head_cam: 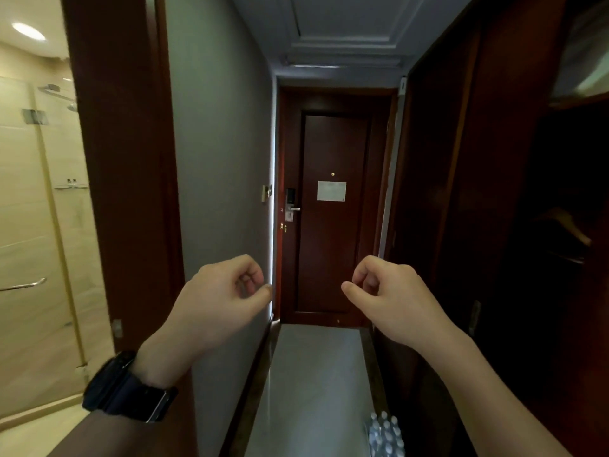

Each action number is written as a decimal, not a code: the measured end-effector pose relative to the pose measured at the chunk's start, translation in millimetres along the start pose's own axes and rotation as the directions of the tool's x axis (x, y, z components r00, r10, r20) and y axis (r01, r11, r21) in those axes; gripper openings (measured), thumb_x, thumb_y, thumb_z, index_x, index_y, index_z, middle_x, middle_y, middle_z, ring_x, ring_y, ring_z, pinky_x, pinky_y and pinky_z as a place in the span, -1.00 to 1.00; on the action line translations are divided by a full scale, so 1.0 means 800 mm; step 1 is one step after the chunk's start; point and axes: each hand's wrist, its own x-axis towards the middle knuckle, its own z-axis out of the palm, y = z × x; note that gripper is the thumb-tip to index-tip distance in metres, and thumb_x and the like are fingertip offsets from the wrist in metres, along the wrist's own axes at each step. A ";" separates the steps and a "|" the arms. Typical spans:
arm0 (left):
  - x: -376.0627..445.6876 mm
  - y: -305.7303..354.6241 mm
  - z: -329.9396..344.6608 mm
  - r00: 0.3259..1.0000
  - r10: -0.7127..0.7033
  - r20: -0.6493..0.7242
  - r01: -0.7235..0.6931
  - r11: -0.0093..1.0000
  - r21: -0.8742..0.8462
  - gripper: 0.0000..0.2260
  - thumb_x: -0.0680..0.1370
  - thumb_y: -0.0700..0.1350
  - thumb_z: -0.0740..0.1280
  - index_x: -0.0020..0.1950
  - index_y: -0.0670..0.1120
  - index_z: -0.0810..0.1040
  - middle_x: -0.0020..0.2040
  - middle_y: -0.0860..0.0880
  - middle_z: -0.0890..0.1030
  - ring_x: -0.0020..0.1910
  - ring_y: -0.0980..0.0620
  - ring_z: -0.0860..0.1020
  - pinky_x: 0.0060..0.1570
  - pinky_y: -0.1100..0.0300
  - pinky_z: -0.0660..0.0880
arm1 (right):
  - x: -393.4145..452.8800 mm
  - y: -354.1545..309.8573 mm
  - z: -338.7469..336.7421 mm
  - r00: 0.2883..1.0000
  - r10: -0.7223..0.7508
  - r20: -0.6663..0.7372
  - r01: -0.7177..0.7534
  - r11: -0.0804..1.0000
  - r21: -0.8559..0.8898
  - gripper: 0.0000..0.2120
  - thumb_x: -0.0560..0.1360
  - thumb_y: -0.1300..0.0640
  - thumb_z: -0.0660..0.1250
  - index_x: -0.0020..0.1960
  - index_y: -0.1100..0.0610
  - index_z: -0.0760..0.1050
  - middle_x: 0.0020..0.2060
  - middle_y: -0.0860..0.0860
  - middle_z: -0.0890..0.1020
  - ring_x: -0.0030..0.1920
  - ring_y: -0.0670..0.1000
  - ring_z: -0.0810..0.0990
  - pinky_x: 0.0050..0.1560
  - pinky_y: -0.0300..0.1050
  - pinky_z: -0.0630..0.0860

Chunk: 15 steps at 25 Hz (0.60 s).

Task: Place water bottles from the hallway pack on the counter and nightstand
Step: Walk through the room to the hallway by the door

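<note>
Head view: at far left a lit beige-tiled bathroom with a glass shower door (36,225) is seen, then a dark wooden door frame (125,159) and a grey hallway wall (224,159). Left hand (220,298), black smartwatch (131,387) on its wrist, is raised with fingers loosely curled; nothing is held. A dark red wooden entry door (333,209) closes the hallway at centre. Right hand (389,295) is likewise curled and empty. The shrink-wrapped pack of clear plastic water bottles (385,435) is found on the grey tiled floor (313,374) at lower right, well below both hands and against the dark wardrobe side (494,192). Risk judged: the pack sits at frame edge, so a reach could be misjudged; wrap could resist tearing, and a bottle could be dropped.
</note>
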 end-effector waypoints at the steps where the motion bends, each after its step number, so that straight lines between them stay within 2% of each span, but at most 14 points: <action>1: 0.037 -0.019 0.013 1.000 0.008 0.002 -0.008 1.000 -0.025 -0.83 0.37 0.15 0.35 -0.25 0.07 0.52 -0.32 0.12 0.60 -0.35 0.14 0.55 -0.27 0.03 0.57 | 0.035 0.011 0.014 1.000 0.015 -0.008 -0.015 1.000 -0.003 -0.84 0.50 -0.14 0.34 -0.10 -0.06 0.51 -0.40 -0.05 0.58 -0.37 -0.08 0.59 -0.25 -0.06 0.62; 6: 0.200 -0.087 0.076 0.995 0.086 0.040 -0.086 0.996 -0.015 -0.79 0.34 0.22 0.29 -0.24 0.10 0.50 -0.15 0.29 0.58 -0.32 0.17 0.57 -0.26 0.04 0.56 | 0.177 0.069 0.061 0.996 0.085 -0.037 -0.086 0.996 -0.009 -0.85 0.50 -0.13 0.34 -0.08 -0.07 0.50 -0.38 -0.04 0.58 -0.38 -0.09 0.57 -0.33 -0.17 0.55; 10: 0.289 -0.131 0.144 0.995 0.080 0.057 -0.077 0.995 -0.056 -0.82 0.34 0.19 0.31 -0.25 0.10 0.50 -0.29 0.15 0.61 -0.36 0.12 0.57 -0.28 0.02 0.56 | 0.261 0.132 0.097 0.992 0.112 -0.054 -0.113 0.993 -0.021 -0.83 0.49 -0.14 0.35 -0.09 -0.06 0.51 -0.40 -0.04 0.58 -0.41 -0.09 0.55 -0.37 -0.16 0.52; 15: 0.382 -0.181 0.245 0.992 0.081 0.097 -0.074 0.994 -0.078 -0.82 0.34 0.19 0.29 -0.21 0.11 0.52 -0.31 0.13 0.62 -0.35 0.10 0.58 -0.27 -0.04 0.57 | 0.361 0.228 0.152 0.990 0.127 -0.062 -0.128 0.992 -0.008 -0.83 0.48 -0.16 0.34 -0.09 -0.07 0.51 -0.38 -0.06 0.58 -0.38 -0.09 0.56 -0.35 -0.14 0.55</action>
